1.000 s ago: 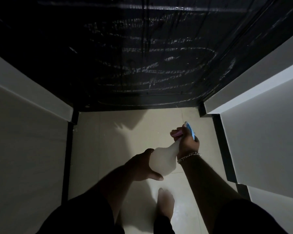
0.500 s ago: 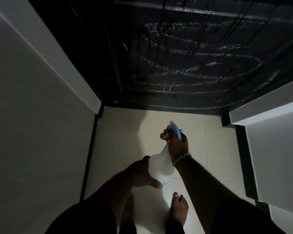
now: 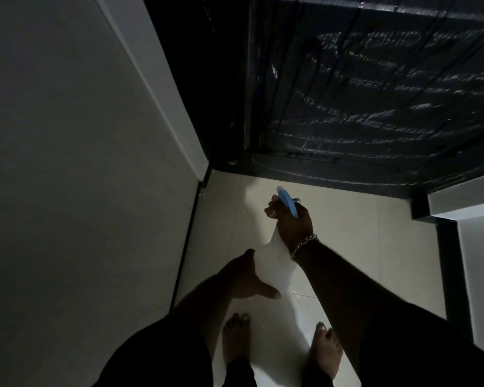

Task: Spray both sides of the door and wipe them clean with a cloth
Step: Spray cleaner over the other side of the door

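A dark door (image 3: 375, 101) fills the upper right, its surface streaked with wet horizontal lines. In front of it I hold a white spray bottle (image 3: 274, 263) with a blue spray head (image 3: 287, 201). My right hand (image 3: 291, 222) grips the bottle's neck, fingers round the trigger, a chain bracelet on the wrist. My left hand (image 3: 246, 277) cups the bottle's base from below, thumb out to the right. The nozzle points at the door's lower edge. No cloth is in view.
A pale wall (image 3: 81, 163) runs close along the left with a dark skirting strip. Another pale wall (image 3: 481, 275) and dark door frame stand at the right. My bare feet (image 3: 236, 336) stand on the light tiled floor (image 3: 361, 247).
The view has swung left and downward, so the left wall fills more of the frame and the door sits further right. Both hands keep the same hold on the bottle.
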